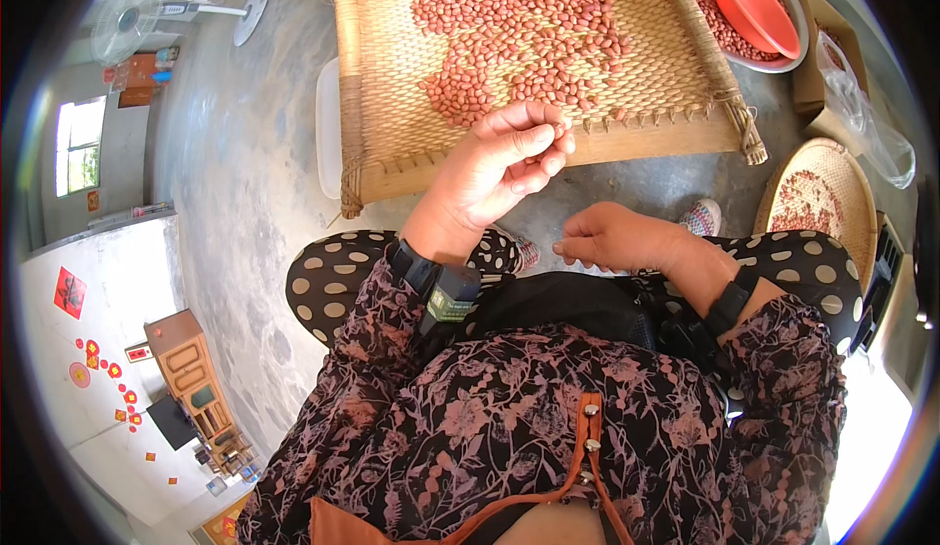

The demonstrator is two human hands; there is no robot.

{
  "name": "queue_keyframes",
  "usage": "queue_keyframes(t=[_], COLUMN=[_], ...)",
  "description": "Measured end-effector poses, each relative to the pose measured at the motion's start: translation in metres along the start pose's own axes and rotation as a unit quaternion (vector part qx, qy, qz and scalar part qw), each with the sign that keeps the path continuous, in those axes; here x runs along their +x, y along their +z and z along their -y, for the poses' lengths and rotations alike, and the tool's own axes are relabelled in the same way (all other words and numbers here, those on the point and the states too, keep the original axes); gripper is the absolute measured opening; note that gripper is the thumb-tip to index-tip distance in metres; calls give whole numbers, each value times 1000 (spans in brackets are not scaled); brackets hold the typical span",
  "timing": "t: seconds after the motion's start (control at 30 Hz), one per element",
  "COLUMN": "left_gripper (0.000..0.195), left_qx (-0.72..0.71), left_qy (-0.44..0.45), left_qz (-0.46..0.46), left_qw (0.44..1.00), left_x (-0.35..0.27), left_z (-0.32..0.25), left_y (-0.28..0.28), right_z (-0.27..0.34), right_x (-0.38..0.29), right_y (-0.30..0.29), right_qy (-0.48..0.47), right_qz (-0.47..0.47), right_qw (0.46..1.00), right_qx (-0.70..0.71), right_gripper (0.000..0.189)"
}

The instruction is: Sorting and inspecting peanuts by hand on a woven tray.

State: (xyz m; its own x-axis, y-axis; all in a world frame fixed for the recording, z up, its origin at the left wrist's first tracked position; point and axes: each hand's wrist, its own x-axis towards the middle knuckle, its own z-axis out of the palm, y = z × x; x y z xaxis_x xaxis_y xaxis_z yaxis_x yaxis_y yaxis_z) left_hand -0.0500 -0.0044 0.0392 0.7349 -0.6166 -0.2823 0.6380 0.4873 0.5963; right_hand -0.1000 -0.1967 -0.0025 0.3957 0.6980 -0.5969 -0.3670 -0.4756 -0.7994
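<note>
Red-skinned peanut kernels lie spread over a woven tray with a wooden frame in front of me. My left hand is raised at the tray's near edge, its thumb and fingertips pinched on a small reddish thing that looks like a peanut kernel, mostly hidden by the fingers. Lower and to the right, my right hand hangs over my lap, away from the tray, fingers curled downward. Whether it holds anything cannot be seen.
A red plastic bowl rests in a large basin of kernels at the upper right. Near it are a cardboard box, a clear plastic bag and a round woven basket holding reddish bits. A standing fan is at upper left.
</note>
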Motion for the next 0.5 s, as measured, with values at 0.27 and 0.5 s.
queue_keyframes(t=[0.27, 0.5], left_gripper=[13, 10], left_qx=[174, 311], left_qy=[25, 37], left_qz=[-81, -126], left_qw=[981, 941], left_x=[-8, -12], left_z=[-2, 0], left_y=[19, 24], right_z=[15, 19], right_x=[-3, -10], right_y=[-16, -21], right_qy=[-87, -191], right_qz=[-117, -151], right_qw=[964, 887], right_qx=[221, 393], right_gripper=[13, 17])
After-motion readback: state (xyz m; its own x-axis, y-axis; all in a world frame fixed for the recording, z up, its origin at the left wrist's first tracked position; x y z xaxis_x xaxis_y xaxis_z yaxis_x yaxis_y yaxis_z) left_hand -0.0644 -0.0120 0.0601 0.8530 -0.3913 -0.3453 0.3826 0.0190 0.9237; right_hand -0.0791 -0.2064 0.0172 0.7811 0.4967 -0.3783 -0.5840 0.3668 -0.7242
